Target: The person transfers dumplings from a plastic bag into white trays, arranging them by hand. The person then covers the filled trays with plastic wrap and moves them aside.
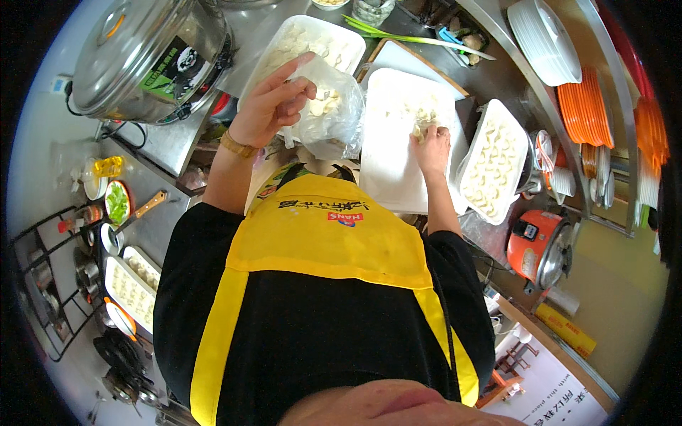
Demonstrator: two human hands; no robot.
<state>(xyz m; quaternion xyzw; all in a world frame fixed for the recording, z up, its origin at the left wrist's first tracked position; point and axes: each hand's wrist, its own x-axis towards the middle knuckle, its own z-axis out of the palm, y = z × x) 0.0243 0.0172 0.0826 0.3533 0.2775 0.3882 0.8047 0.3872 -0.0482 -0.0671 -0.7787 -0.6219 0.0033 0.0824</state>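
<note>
My left hand (279, 101), raised at the left, grips the upper edge of a clear plastic bag (343, 125). Pale dumplings (325, 102) show through the bag. Lower and to the right, my right hand (432, 149) reaches into a white plastic tray (391, 175), its fingers closed around some of the pale dumplings (423, 114) there. Its fingertips are partly hidden by the hand itself. Behind the bag stands another white tray (349, 40) of floury, pale pieces. A third white tray (493, 160), at the right, holds rows of dumplings.
A large steel pot (154, 58) stands at upper left. Green onions (410, 39) lie behind a cutting board (405, 53). At right are an orange-red cooker (538, 247) and shelves with orange plates (585, 109). More dumpling trays (130, 290) and a wooden-handled knife (152, 203) are at left.
</note>
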